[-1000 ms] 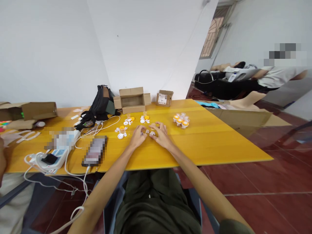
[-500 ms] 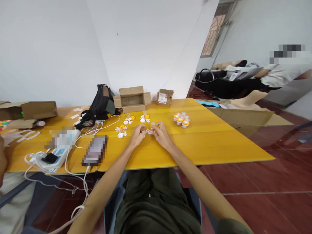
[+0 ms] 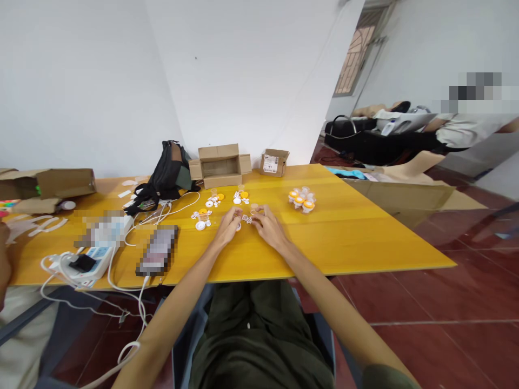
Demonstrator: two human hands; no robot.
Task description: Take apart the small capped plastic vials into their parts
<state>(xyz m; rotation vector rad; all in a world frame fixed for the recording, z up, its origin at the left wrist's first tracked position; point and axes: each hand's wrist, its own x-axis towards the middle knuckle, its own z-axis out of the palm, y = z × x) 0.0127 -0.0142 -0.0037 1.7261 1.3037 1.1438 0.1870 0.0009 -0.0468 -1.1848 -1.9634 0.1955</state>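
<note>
Over the yellow table, my left hand (image 3: 229, 228) has its fingers curled closed, and a white round part (image 3: 238, 227) shows at its thumb side. My right hand (image 3: 268, 227) is pinched at the edge of a small white openwork piece (image 3: 247, 219), which lies between the two hands. Just beyond the right fingers stands a clear round cup (image 3: 254, 207), partly hidden. Small piles of white wheel-like parts (image 3: 200, 225) and yellow caps (image 3: 220, 197) lie left of and beyond the hands. To the right sits a cluster of clear and yellow capped pieces (image 3: 302, 200).
A phone (image 3: 158, 249) on a cable and a power strip (image 3: 97, 259) lie on the left. Behind are a black backpack (image 3: 168, 167), an open cardboard box (image 3: 221, 167) and a smaller box (image 3: 274, 162). Another person's hand (image 3: 4, 243) is at the far left edge.
A white round part now shows at my left hand's thumb side. My right fingers have shifted slightly at the openwork piece. The surrounding piles have stayed put.
</note>
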